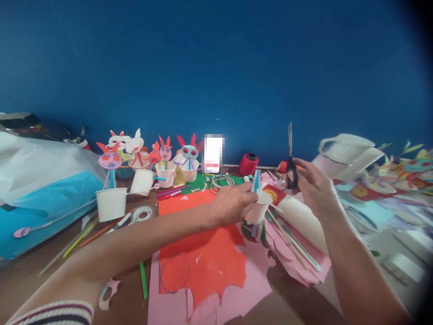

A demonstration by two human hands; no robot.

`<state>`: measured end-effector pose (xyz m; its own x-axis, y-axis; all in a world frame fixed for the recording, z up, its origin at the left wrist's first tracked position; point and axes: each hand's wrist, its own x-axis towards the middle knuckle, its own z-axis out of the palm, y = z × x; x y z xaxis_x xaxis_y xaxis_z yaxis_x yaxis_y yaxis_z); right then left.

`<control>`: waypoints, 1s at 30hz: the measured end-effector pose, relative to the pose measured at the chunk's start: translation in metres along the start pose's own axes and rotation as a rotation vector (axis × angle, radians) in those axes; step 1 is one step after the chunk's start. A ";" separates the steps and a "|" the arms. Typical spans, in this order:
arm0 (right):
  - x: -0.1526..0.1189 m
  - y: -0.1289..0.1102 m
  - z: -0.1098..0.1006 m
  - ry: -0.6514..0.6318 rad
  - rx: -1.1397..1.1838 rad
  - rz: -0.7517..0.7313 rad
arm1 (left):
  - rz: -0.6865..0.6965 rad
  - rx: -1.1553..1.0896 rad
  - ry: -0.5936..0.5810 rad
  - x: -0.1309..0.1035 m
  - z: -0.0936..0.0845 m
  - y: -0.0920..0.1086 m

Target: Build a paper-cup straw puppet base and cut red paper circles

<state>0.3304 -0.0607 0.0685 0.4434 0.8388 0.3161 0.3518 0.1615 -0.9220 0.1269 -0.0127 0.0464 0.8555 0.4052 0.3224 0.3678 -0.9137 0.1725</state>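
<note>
My left hand [235, 203] is closed at the rim of a white paper cup [260, 210], fingers curled against its left side. Blue strips [256, 180] stick up from the cup beside my fingertips; whether the fingers also pinch them I cannot tell. To the right, my right hand [313, 187] grips black-handled scissors [291, 174], raised with the blades pointing up. Below the cup lie an orange sheet [206, 253] with a jagged cut edge and a drawn circle, and pink paper [169, 311] under it.
Paper cups with animal-face puppets [189, 155] stand at the back left. A stack of white paper cups [302, 216] lies at right beside pink sheets and sticks. A tape roll [142, 214], a red spool [248, 164], a blue-white bag [43, 194] and a white jug [348, 155] surround the work.
</note>
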 end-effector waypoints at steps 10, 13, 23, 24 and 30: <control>-0.017 -0.028 0.006 0.098 0.205 -0.208 | -0.046 -0.223 -0.044 0.019 0.021 0.010; -0.021 -0.034 0.007 0.090 0.207 -0.224 | -0.057 -0.264 -0.043 0.027 0.027 0.010; -0.027 -0.036 0.008 0.047 0.227 -0.245 | -0.162 -0.369 -0.023 0.034 0.025 0.009; -0.028 -0.037 0.009 0.038 0.227 -0.239 | -0.175 -0.378 -0.021 0.026 0.017 0.005; -0.051 -0.042 0.034 -0.388 0.324 -0.068 | -0.373 -0.402 -0.095 -0.060 -0.030 -0.039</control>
<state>0.2653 -0.0924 0.0836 0.0679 0.9423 0.3279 0.0684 0.3234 -0.9438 0.0503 0.0000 0.0486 0.7300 0.6775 0.0894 0.4998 -0.6185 0.6064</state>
